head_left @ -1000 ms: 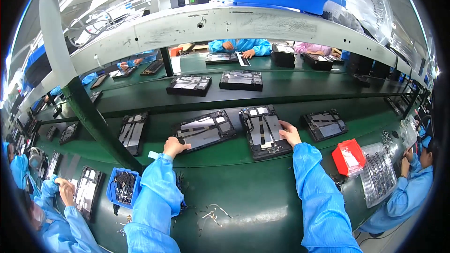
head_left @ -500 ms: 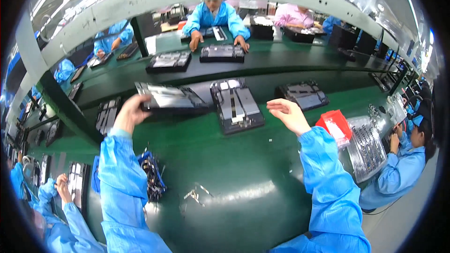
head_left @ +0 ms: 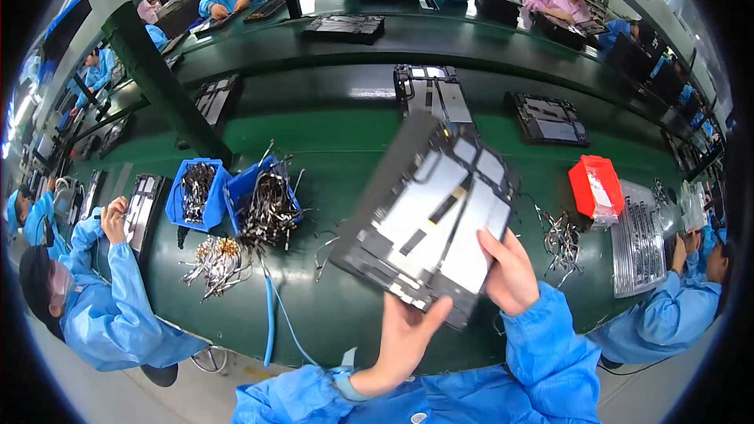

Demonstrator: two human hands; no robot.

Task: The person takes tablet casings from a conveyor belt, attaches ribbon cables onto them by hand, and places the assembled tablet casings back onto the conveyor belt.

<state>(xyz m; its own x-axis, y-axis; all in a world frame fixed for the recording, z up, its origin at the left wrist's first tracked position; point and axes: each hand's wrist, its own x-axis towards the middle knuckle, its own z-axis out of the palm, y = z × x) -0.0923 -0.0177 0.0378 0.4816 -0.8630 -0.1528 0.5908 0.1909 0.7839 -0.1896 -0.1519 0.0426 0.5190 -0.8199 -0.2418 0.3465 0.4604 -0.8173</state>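
Observation:
In front of me, tilted above the near side of the table, is an opened tablet (head_left: 440, 216) in a thick black frame, its silver battery cells and black ribbon strips showing. My left hand (head_left: 404, 338) grips its lower edge, thumb on top and the other fingers mostly hidden beneath. At its right side my right hand (head_left: 510, 271) closes on the edge. Just behind lies a second opened tablet (head_left: 433, 94), partly covered by the held one. Another opened tablet (head_left: 550, 118) rests farther right.
Left of the held tablet stand two blue bins (head_left: 195, 218) full of small cables, with a loose cable pile (head_left: 216, 265) before them. More cables (head_left: 561, 239), a red bin (head_left: 594, 188) and a clear plastic tray (head_left: 638, 243) lie right. A green post (head_left: 161, 82) rises at left; co-workers sit around.
The tablet that my left hand held at the far left has come nearer and to the right. My right hand, empty before, now grips it too. The view has tilted downward.

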